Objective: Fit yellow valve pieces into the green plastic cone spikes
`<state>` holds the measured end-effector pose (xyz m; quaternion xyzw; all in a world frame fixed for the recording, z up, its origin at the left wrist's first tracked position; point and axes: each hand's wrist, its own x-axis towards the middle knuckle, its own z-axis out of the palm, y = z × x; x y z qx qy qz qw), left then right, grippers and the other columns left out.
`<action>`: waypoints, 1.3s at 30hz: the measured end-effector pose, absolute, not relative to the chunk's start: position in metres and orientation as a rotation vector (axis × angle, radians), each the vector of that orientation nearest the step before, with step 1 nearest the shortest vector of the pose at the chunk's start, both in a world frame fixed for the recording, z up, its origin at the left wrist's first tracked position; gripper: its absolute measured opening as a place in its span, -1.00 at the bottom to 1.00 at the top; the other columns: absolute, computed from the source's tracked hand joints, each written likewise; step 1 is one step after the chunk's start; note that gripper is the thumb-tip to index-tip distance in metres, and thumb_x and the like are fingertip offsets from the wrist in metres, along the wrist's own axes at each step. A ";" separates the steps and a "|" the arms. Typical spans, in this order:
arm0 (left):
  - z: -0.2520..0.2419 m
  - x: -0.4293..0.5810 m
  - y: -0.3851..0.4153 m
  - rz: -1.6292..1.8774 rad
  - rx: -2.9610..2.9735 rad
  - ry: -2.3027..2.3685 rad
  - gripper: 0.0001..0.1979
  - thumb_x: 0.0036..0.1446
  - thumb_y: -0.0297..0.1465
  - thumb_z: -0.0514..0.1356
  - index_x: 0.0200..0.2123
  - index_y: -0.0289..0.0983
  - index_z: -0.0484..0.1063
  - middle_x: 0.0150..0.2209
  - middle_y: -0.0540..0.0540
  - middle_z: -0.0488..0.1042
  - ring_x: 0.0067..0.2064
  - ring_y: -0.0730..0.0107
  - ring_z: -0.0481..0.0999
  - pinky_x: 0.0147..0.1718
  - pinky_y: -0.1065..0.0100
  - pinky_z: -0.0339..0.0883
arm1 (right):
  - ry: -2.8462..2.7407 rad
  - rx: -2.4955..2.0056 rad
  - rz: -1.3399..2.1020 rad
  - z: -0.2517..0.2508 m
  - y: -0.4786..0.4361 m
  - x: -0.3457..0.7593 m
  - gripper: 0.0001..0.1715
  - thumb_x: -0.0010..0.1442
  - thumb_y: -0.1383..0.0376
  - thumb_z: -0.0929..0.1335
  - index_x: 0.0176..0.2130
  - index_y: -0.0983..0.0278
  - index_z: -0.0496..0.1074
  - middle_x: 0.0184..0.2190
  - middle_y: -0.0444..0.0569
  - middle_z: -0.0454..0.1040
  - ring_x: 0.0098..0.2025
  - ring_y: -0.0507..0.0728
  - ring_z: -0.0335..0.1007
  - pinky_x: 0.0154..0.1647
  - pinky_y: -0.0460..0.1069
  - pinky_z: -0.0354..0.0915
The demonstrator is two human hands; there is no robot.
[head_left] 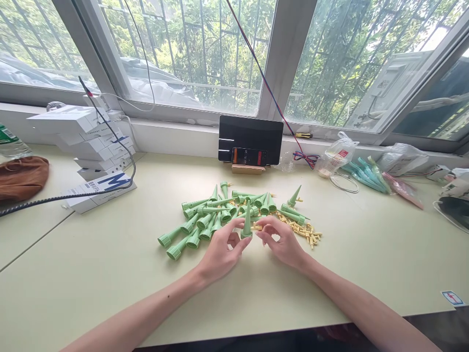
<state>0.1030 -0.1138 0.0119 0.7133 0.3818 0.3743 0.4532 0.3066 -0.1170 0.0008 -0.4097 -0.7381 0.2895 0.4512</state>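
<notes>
Your left hand (220, 252) pinches a green cone (247, 221) upright; your right hand (284, 243) nips a yellow piece (257, 227) at the cone's 3 o'clock, touching it. Press crooked and the piece may slip off into the heap (305, 231) at 2 o'clock

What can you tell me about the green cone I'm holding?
The green cone is a slim, plastic-looking spike, upright with its tip up and its wide end down. The left hand pinches its base; the right hand holds a small yellow piece right beside that base, in front of the pile of like cones.
</notes>
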 end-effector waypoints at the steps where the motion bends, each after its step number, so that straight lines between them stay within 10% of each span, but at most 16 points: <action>1: 0.012 0.103 -0.114 0.929 1.759 0.937 -0.71 0.25 -0.26 0.16 0.01 -0.20 0.34 -0.12 -0.08 0.49 -0.47 0.50 0.43 -0.46 0.39 0.44 | -1.825 -1.007 0.717 0.000 -0.117 0.307 -0.82 0.33 0.18 0.32 -0.12 0.20 0.38 -0.32 -0.07 0.43 -0.50 0.01 0.40 -0.52 -0.06 0.37; 28: 0.006 0.102 -0.113 0.888 1.780 0.926 -0.70 0.24 -0.27 0.18 0.01 -0.21 0.32 -0.41 0.04 0.40 -0.50 0.50 0.36 -0.46 0.40 0.41 | -1.878 -1.044 0.713 -0.002 -0.113 0.307 -0.62 0.39 0.16 0.24 -0.40 0.28 0.40 -0.59 -0.16 0.34 -0.54 0.00 0.28 -0.49 -0.09 0.22; 39: 0.007 0.103 -0.113 0.927 1.766 0.958 -0.70 0.24 -0.27 0.18 0.01 -0.21 0.31 -0.28 -0.02 0.45 -0.50 0.51 0.40 -0.47 0.39 0.43 | -1.831 -1.038 0.686 -0.001 -0.116 0.306 -0.83 0.30 0.21 0.35 -0.13 0.23 0.41 -0.36 -0.10 0.45 -0.47 0.01 0.42 -0.51 -0.09 0.32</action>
